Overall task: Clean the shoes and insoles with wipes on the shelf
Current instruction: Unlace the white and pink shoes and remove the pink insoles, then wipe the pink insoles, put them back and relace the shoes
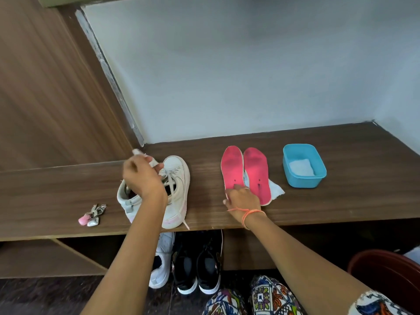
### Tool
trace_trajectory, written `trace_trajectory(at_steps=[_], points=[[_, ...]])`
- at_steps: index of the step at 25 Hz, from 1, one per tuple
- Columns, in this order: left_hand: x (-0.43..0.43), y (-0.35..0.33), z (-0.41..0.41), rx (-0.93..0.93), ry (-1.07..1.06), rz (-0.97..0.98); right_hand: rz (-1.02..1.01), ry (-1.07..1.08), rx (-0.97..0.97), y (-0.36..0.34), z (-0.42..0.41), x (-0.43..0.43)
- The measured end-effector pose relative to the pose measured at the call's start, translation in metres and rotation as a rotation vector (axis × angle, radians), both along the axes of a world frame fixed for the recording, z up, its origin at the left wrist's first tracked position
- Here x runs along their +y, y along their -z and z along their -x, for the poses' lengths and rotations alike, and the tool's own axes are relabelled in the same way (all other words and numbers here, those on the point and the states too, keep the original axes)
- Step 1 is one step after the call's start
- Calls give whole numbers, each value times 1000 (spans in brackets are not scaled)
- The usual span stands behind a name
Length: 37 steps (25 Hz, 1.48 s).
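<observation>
Now, shelf (318, 208): dark wood-grain board against a pale wall; carries everything listed up to the key bunch.
White sneakers (179, 178): stand left of centre on the shelf, toes toward the wall, laces loose; right one in plain view, left one mostly hidden behind the left forearm, only its heel collar visible.
Left hand (142, 176): hovers over the sneakers' laces, fingers curled round a crumpled wipe.
Crumpled wipe (155, 163): white, sticks out of the fist on the far side, just above the toe area; contact with the shoe not discernible.
Left insole (233, 167): pink, flat on the shelf, right of the sneakers, well apart from them.
Right insole (256, 169): pink, touching the left insole along its length, lies partly on a flat wipe.
Flat wipe (276, 190): white, spread under the right insole, one corner poking out to the right.
Right hand (244, 198): seen from the back, fingertips on the heel end of the left insole; pressing or pinching cannot be told.
Orange thread (252, 212): tied round the right wrist.
Blue tub (302, 181): rectangular, open, right of the insoles, near them.
Folded wipes (301, 167): white, inside the blue tub.
Key bunch (93, 214): with a pink fob, near the front edge, left of the sneakers.
Below the shelf: one white shoe (161, 262) and a black pair (197, 264) on the floor.
</observation>
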<state>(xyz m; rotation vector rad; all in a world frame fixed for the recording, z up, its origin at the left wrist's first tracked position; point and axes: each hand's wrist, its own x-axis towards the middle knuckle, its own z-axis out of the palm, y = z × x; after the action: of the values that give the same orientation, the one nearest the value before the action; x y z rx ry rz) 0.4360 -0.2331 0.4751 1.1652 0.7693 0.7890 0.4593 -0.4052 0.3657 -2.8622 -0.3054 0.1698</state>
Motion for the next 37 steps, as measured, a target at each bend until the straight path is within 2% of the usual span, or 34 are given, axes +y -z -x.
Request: trace_trajectory(at_steps=[3,4,5,6,7,8,9,11,13,16,19,22,24,28,31,32,34,37], points=[[-10,11,0,449,203,-550,-49,164,-199,-6,-4,-23],[-17,19,3,616,229,-769,-69,243,-191,-5,-7,-34],[-27,29,8,655,237,-985,-91,310,-154,-5,-8,-43],[-41,40,12,555,273,-1198,-103,347,-107,-2,-10,-52],[-58,52,14,415,393,-1397,-110,347,-65,2,-12,-59],[-76,66,15,308,587,-1550,-122,323,-32,6,-14,-63],[-93,80,15,317,838,-1619,-152,304,-11,9,-14,-67],[-120,100,12,545,1241,-1592,-279,296,25,8,-12,-74],[-137,113,8,688,1334,-1638,-328,255,60,8,-11,-81],[-136,124,9,670,1211,-1686,-172,200,132,8,-13,-87],[-125,128,11,580,1118,-1538,-78,132,152,11,-21,-85],[-123,120,7,629,1074,-1534,-127,93,52,15,-21,-80],[-122,115,4,652,993,-1502,-158,189,-31,17,-15,-78],[-112,115,6,642,841,-1437,-416,539,-261,7,-1,-91],[-112,119,9,671,863,-1476,-607,447,-383,2,2,-100],[-116,119,10,663,892,-1518,-687,391,-371,0,1,-100],[-123,121,10,597,960,-1575,-851,361,-230,-5,0,-94],[-121,125,7,539,959,-1479,-915,402,-181,-13,-4,-82]])
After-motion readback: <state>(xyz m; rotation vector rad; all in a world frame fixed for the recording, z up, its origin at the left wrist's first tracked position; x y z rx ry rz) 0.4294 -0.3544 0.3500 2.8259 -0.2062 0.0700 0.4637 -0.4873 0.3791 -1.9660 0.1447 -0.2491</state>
